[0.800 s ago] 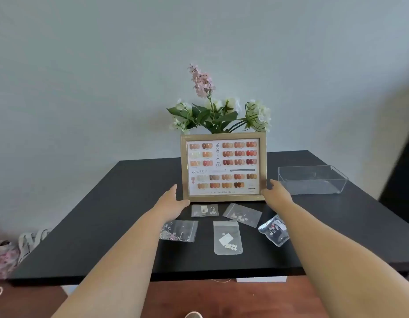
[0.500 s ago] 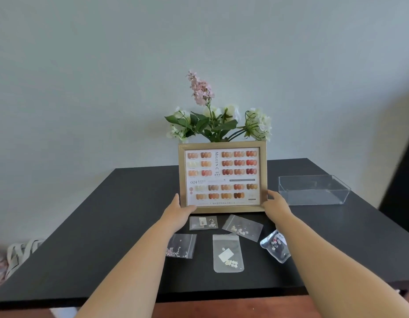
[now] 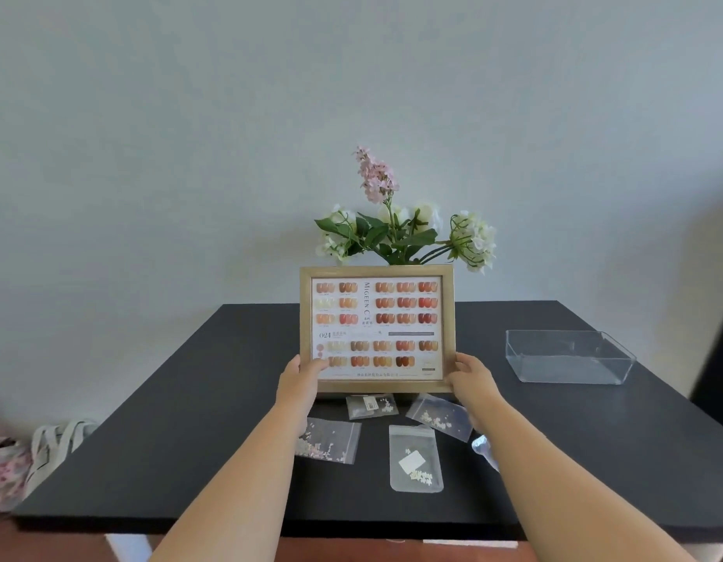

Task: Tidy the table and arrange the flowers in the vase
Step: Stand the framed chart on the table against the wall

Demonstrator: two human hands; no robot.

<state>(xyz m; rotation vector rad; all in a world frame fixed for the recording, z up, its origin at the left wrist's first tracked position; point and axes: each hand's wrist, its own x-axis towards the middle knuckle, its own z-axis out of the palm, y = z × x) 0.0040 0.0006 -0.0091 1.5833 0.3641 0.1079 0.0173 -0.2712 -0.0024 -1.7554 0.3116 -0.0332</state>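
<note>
From your head view, your left hand (image 3: 301, 379) and right hand (image 3: 471, 377) each have fingers closed on a lower corner of the upright picture frame (image 3: 376, 328), mid-desk (image 3: 189, 399). The flowers (image 3: 396, 233) rise behind it toward the desk's far edge; their vase is hidden. Near the right edge sits a clear, empty plastic bin (image 3: 570, 356). Small zip bags (image 3: 415, 458) of tiny blossoms lie toward the near edge.

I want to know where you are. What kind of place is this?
Probably a home nail-art corner or small salon desk. A framed chart of nail colours is held up, little bags of tiny decorations lie on the black table, and flowers stand behind.
</note>
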